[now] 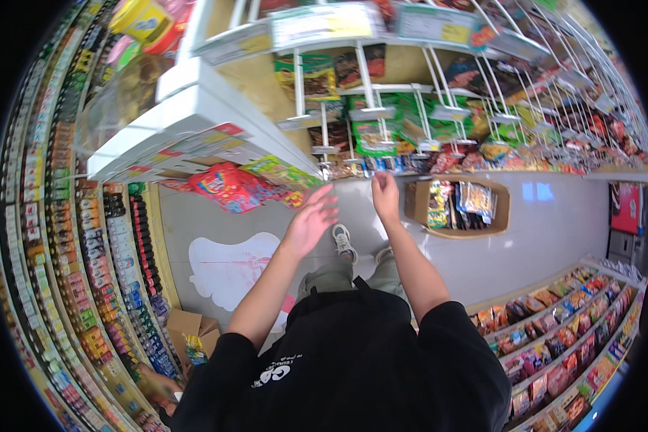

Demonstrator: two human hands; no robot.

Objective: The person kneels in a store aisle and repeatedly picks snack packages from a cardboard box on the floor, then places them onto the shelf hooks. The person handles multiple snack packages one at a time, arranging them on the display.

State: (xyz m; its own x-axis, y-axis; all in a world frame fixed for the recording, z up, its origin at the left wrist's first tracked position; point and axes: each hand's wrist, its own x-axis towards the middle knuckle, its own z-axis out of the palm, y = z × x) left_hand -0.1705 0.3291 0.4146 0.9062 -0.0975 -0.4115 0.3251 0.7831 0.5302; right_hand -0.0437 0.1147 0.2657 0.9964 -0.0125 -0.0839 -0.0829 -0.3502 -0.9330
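My left hand [311, 220] is raised over the floor with its fingers apart and nothing in it. Just beyond its fingers hang red candy bags [227, 186] and a green snack bag [278, 170] on the end of a white shelf unit. To its right, my right hand [386, 197] has curled fingers; their inner side is hidden, and no item shows in it. In front of both hands, green snack packets [375, 137] hang on white hooks [380, 121]. An open cardboard box [467, 233] holding upright snack packets [475, 200] stands on the floor, right of my right hand.
Bottle-filled shelves [94, 243] run along the left. Another person's arm [162, 380] reaches there, near a second open carton [191, 324]. Snack shelves [561, 329] stand at lower right. The white shelf end [194, 102] juts out at upper left. A white floor graphic [232, 264] lies underfoot.
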